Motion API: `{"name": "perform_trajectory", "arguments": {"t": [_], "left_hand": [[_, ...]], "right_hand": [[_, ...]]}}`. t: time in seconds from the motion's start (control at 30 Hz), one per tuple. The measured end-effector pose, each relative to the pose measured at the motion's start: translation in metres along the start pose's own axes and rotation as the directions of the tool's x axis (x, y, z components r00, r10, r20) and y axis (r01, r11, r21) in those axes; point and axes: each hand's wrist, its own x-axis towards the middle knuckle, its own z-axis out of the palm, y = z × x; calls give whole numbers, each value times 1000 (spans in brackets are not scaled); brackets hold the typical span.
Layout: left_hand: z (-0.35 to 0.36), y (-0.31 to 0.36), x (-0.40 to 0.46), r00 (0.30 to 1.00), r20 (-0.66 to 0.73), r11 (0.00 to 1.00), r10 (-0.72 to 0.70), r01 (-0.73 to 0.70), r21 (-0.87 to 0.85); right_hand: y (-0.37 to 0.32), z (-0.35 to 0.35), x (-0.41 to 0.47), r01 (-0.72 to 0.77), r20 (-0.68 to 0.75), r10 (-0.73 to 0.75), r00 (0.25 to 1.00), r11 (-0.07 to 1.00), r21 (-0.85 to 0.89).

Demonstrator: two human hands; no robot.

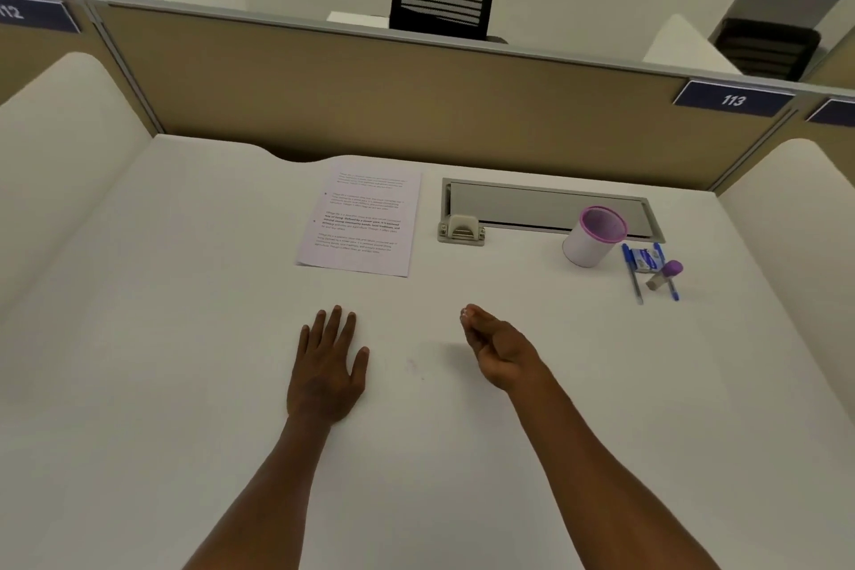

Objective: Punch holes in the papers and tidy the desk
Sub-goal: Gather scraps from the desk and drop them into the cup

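A printed sheet of paper (361, 218) lies flat on the white desk (185, 338), far from me and left of centre. A small beige hole punch (461, 231) stands just right of the sheet. My left hand (328, 370) rests palm down on the desk below the paper, fingers spread and holding nothing. My right hand (502, 349) hovers edge-on to its right, below the punch, its fingers loosely curled and empty.
A white cup with a purple rim (594, 236) stands at the right. Beside it lie two blue pens (633, 275), a small blue packet (644, 257) and a purple-capped glue stick (665, 274). A metal cable tray (546, 204) runs along the tan partition (416, 97).
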Motion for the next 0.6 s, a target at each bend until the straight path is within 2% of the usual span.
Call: {"name": "perform_trajectory", "arguments": {"t": [0.1, 0.23, 0.33, 0.43, 0.47, 0.53, 0.6], "left_hand": [[3, -2, 1, 1000, -7, 1000, 7, -7, -1], [4, -1, 0, 1000, -18, 1000, 1, -1, 13], [1, 1, 0, 1000, -12, 1000, -6, 6, 2], [0, 3, 0, 1000, -16, 1000, -10, 10, -4], [0, 3, 0, 1000, -21, 1000, -10, 10, -6], [0, 2, 0, 1000, -24, 1000, -10, 9, -12], [1, 1, 0, 1000, -24, 1000, -13, 13, -10]], "right_hand": [[-55, -8, -7, 60, 47, -67, 997, 990, 124], [-147, -16, -10, 248, 22, -254, 967, 957, 150], [-207, -13, -4, 411, -82, -410, 908, 912, -8], [-251, -9, 13, 486, -148, -544, 826, 820, -303], [-262, -10, 21, 457, -164, -593, 788, 743, -489], [-275, -15, 36, 246, -160, -690, 706, 450, -859], [-278, -19, 48, 124, -88, -780, 619, 207, -970]]}}
